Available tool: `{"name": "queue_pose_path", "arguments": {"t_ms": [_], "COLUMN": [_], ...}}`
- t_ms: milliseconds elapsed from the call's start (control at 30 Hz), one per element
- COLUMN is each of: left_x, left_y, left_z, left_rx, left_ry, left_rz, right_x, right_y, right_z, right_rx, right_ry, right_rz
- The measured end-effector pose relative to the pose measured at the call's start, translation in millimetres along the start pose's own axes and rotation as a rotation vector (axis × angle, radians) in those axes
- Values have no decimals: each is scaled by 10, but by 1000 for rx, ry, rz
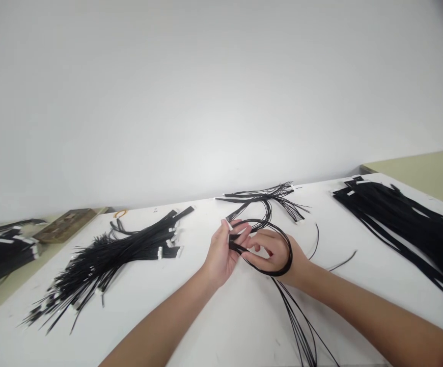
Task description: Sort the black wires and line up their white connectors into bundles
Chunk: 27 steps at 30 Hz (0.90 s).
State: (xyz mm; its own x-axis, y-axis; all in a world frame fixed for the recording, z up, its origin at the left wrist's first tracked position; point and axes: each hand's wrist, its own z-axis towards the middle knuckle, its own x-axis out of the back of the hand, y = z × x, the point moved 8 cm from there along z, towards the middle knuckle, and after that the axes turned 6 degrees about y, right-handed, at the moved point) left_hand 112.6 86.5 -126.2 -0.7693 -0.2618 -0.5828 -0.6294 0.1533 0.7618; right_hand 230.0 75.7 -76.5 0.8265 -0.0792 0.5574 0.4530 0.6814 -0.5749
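Above the middle of the white table I hold a black wire harness (pixel 291 257) bent into a loop. My left hand (pixel 220 253) is closed on its end, where a white connector (pixel 228 224) shows between thumb and fingers. My right hand (pixel 274 251) has its fingers curled at the wires just right of the left hand, and the loop passes over the back of it. Loose wire ends (pixel 296 318) hang down below the right wrist toward the front edge. Exactly where the right fingertips pinch is partly hidden by the wires.
Behind my hands lie a few more black harnesses (pixel 263 196). A large pile of harnesses (pixel 122 250) spreads on the left, and long black cables (pixel 408 219) lie on the right. An orange ring (pixel 120 213) and a brown board (pixel 66 225) are at the back left.
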Motion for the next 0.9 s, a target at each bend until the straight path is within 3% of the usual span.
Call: {"name": "queue_pose_path", "arguments": {"t_ms": [200, 433, 600, 733, 833, 900], "left_x": [9, -14, -40, -43, 5, 37], "left_y": [-83, -116, -136, -162, -178, -170], "left_z": [-35, -23, -9, -17, -16, -15], "left_rx": [48, 43, 42, 55, 90, 101], "left_ry": [2, -29, -82, -97, -36, 12], "left_rz": [46, 107, 137, 147, 141, 130], "right_x": [36, -31, -126, -93, -156, -62], "right_y": [-201, -88, 99, 208, 214, 272], "right_z": [-48, -48, -25, 53, -19, -13], "right_rx": [273, 195, -2, -240, -509, -646], "right_ry": [102, 72, -60, -206, -569, -587], "right_rz": [-171, -245, -179, 285, 704, 835]}}
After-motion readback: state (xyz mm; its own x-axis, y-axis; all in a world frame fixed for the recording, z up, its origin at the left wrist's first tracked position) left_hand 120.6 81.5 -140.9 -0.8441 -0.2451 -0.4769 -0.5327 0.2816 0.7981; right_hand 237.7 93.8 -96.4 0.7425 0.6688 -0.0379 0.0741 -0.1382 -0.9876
